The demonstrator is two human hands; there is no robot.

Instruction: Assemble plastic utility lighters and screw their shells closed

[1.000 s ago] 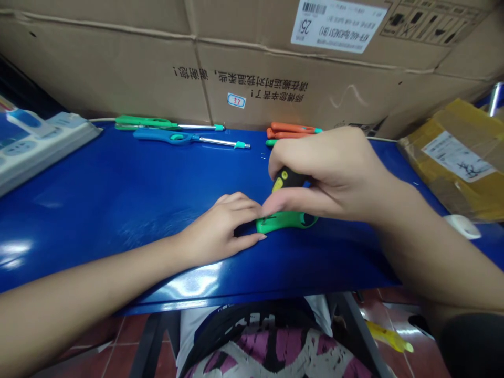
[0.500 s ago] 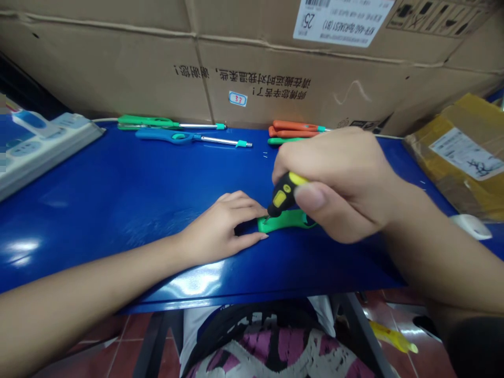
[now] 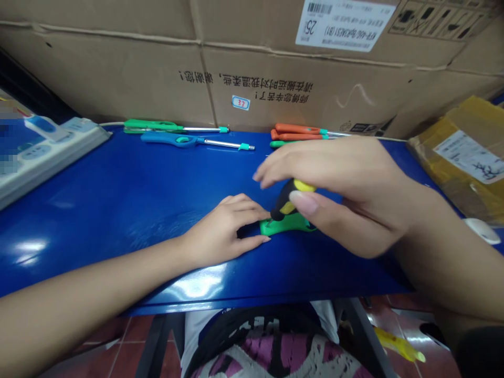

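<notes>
The right hand (image 3: pixel 346 189) is clamped on a screwdriver (image 3: pixel 289 197), its tip down on the green lighter (image 3: pixel 285 226) in the middle of the table (image 3: pixel 118 194). The left hand (image 3: pixel 224 226) pinches the lighter's left end between thumb and forefinger.

It was a small assembly workshop: a blue tabletop (image 3: pixel 118 184), stacked shipping cartons (image 3: pixel 118 68) across the top of the frame, and gas lighters (image 3: pixel 189 139) lined up at the back edge.
</notes>
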